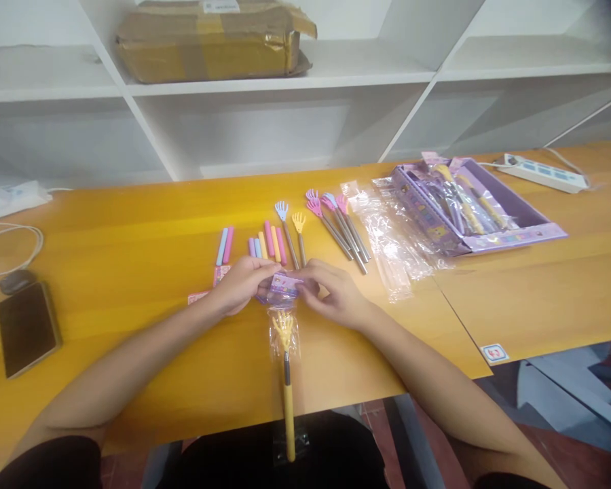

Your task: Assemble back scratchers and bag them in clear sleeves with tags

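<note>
Between my left hand [242, 284] and my right hand [339, 293] is a purple printed card [284, 285] at the top of a clear plastic bag [296, 339]. The fingers of each hand pinch one side of it. Inside the bag, a back scratcher [289, 401] with a yellow claw and yellow handle points toward me, its handle reaching past the table edge. Just beyond my hands lie a blue-clawed back scratcher [282, 212] and a yellow-clawed one [299, 223] with metal rods. Red-and-white cards [220, 273] are partly covered by my left hand.
Several coloured handle tubes [269, 239] and metal-rod scratchers [343, 227] lie farther back. To the right are clear bags [387, 238], a purple display box [519, 238] with bagged scratchers, and a power strip [542, 173]. A phone [28, 329] rests at left; shelves [285, 87] hold a carton [208, 44].
</note>
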Demonstrator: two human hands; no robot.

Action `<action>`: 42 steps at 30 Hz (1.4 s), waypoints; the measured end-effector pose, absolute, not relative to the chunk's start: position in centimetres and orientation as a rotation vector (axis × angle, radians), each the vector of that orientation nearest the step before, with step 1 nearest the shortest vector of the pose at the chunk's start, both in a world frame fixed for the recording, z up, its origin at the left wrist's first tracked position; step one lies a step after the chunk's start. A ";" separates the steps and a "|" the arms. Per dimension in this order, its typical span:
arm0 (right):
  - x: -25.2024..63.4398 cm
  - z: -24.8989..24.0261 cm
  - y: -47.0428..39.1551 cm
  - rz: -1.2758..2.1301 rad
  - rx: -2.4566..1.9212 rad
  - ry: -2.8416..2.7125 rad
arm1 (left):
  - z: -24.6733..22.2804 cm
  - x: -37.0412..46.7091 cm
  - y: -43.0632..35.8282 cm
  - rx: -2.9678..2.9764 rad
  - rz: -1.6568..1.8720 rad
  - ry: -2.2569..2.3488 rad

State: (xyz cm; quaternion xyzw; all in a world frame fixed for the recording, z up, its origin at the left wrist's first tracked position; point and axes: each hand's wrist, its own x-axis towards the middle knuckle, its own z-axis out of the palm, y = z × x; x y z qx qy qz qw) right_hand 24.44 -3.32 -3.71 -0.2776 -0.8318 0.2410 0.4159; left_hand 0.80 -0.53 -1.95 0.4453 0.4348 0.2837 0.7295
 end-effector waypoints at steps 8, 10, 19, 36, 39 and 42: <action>24.3 -3.8 -3.3 0.623 -0.668 -2.102 | -1.8 0.7 -0.6 1.054 0.580 0.965; 24.2 -3.9 -3.4 0.629 -0.669 -2.103 | -1.8 0.8 -0.7 1.050 0.569 0.954; 24.3 -3.8 -3.3 0.625 -0.701 -2.116 | -1.6 1.1 -1.1 0.993 0.664 0.961; 24.4 -3.0 -3.5 0.705 -0.686 -2.139 | -1.3 1.4 -1.1 0.894 0.813 0.997; 24.4 -2.9 -3.6 0.721 -0.688 -2.130 | -1.2 1.3 -1.0 0.879 0.847 0.997; 24.3 -3.3 -3.5 0.719 -0.716 -2.096 | -1.3 1.3 -1.0 0.883 0.829 1.009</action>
